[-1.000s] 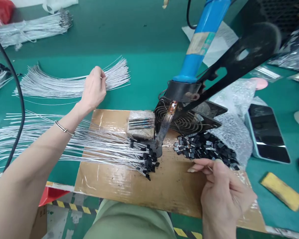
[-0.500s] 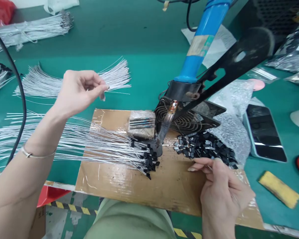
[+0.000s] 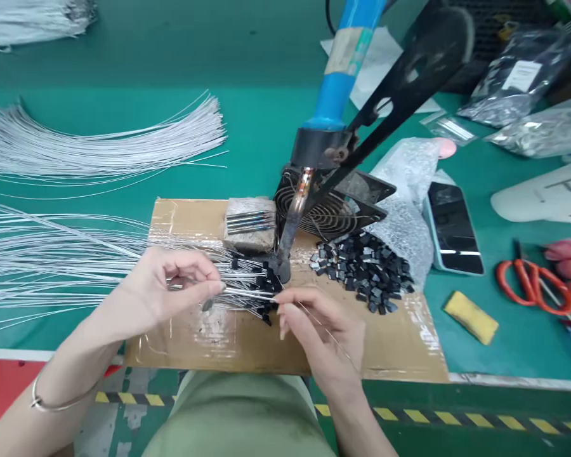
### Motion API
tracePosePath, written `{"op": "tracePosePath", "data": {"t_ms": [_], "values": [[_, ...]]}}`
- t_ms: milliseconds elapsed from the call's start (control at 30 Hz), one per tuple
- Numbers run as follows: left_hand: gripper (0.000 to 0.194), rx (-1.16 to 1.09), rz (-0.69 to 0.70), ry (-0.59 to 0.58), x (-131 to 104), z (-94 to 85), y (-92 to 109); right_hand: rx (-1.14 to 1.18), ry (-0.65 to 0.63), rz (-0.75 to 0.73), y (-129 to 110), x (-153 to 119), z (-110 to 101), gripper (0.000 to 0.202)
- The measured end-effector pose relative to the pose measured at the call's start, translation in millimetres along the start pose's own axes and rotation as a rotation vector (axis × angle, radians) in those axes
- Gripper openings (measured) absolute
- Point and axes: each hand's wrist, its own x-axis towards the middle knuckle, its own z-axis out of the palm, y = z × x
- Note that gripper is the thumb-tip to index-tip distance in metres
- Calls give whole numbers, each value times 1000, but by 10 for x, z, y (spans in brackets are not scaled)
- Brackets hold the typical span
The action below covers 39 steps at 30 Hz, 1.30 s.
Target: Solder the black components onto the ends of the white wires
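My left hand is closed in a pinch on a white wire, which points right across the cardboard. My right hand is also closed, its fingertips at the wire's end. A thin strand of solder wire runs through the right hand. Just behind the fingertips is the tip of a blue-handled soldering iron, held in a black stand. Under and beside the hands lie white wires with black connectors on their ends. Loose black connectors form a pile right of the iron.
A cardboard sheet covers the front of the green table. Behind the iron's tip sit a grey block and a black fan. A wire bundle lies back left. To the right are a phone, yellow sponge and red-handled scissors.
My left hand has come down and right from the rear wire bundle, bringing a white wire. My right hand has moved left from the connector pile to meet it. The view has shifted.
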Motion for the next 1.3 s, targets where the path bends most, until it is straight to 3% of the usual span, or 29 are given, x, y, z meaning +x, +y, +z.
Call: {"op": "tracePosePath", "data": {"t_ms": [133, 367, 600, 800, 967, 1067, 1200, 1300], "values": [[23, -2, -5, 12, -46, 88, -38, 93, 48, 100, -42, 43, 91, 21], [20, 17, 28, 53, -45, 175, 16, 163, 43, 132, 10, 33, 89, 19], [23, 113, -4, -31, -144, 254, 70, 102, -60, -33, 114, 46, -21, 19], [15, 289, 186, -75, -160, 454, 104, -21, -136, -114, 106, 34, -86, 19], [25, 63, 89, -129, -76, 580, 117, -81, -181, -168, 102, 23, -112, 18], [26, -177, 10, -120, -35, 632, 121, 7, -95, -129, 139, 40, -98, 18], [22, -289, -16, 4, -9, 653, 118, 306, 158, 31, 169, 101, -128, 21], [19, -282, -25, 51, 7, 640, 112, 488, 117, 143, 144, 135, -163, 39]]}}
